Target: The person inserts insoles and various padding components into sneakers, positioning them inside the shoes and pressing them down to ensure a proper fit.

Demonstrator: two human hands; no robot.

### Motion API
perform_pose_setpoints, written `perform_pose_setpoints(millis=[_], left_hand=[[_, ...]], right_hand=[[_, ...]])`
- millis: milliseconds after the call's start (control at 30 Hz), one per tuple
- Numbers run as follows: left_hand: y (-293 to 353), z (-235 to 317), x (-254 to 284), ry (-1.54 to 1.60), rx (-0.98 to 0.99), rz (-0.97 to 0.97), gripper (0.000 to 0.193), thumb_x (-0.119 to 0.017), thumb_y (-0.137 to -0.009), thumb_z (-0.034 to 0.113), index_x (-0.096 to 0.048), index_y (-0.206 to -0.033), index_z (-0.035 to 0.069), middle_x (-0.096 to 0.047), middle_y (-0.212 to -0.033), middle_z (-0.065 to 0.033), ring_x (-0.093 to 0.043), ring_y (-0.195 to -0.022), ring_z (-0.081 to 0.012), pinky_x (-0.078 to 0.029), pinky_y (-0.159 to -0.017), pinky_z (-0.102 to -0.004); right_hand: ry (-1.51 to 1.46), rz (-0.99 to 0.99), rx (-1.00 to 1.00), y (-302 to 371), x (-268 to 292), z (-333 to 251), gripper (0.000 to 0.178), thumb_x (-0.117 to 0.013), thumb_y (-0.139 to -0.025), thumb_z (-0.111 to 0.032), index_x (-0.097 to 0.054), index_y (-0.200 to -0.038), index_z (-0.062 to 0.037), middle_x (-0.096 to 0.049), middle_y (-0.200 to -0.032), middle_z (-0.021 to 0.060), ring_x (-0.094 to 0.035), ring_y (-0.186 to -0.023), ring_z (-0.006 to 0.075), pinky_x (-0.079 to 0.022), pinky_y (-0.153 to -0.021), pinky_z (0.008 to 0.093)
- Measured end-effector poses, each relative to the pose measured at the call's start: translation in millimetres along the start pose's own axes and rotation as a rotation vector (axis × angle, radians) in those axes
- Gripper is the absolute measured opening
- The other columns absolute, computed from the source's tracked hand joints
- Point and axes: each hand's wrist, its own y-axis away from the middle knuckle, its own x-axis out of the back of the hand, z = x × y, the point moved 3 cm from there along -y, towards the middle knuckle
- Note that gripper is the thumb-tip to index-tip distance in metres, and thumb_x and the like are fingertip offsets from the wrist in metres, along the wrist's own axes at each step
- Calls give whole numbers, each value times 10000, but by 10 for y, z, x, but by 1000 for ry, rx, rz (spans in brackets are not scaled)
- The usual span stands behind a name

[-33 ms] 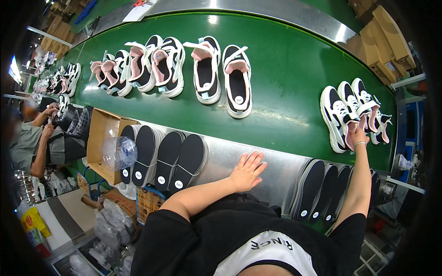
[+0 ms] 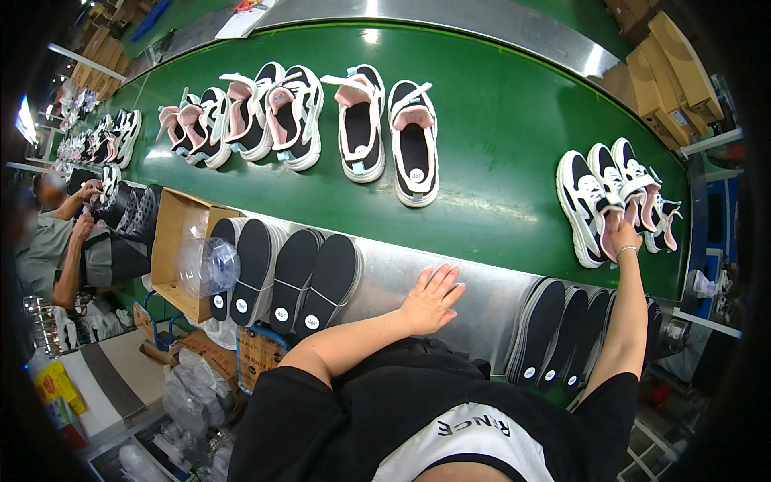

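Several white-and-black, pink-lined sneakers at the right hand
Can't tell its grip; silver metal ledge beneath the spread left hand.

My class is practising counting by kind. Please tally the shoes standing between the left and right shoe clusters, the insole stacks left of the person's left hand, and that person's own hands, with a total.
Middle shoes: 2
Insole stacks: 4
Left hand and right hand: 2
Total: 8

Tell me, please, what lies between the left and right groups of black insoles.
The head view shows the open left hand, over the metal surface, between the left insoles and right insoles.
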Motion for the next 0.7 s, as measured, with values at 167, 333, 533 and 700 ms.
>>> perform_pose_setpoints(millis=[167,333,533,700], left_hand=[[-135,14,107,233,107,-2,593,-512,-767,380,-343,-1218,35,-273,-1292,-194,-229,-1207,-337,-174,-975,-453],[-394,340,767,733,246,418,819,-600,-713,404,-162,-1274,0,-228,-1280,-241,-236,-1181,-366,-179,-986,-437],[-42,469,311,590,453,306,922,-623,-655,455,-125,-1266,-22,-151,-1262,-319,-126,-1203,-438,-143,-983,-478],[337,259,207,625,387,303,786,-630,-672,292,-195,-1240,-34,-248,-1231,-272,-249,-1140,-409,-212,-959,-446]], right_hand=[[-121,243,139,458,515,-406,324,-541,-729,-365,-580,-766,-45,-590,-775,178,-567,-760,352,-429,-662,437],[-258,347,491,1759,1120,-1241,242,-539,-705,-278,-572,-636,-49,-570,-658,162,-561,-576,341,-448,-542,425],[-70,91,599,2895,440,-1585,278,-521,-723,-323,-609,-831,-84,-569,-735,113,-578,-651,251,-411,-657,452],[-227,84,671,3306,46,-1516,251,-535,-742,-346,-562,-736,-96,-531,-703,61,-546,-715,214,-364,-690,383]])
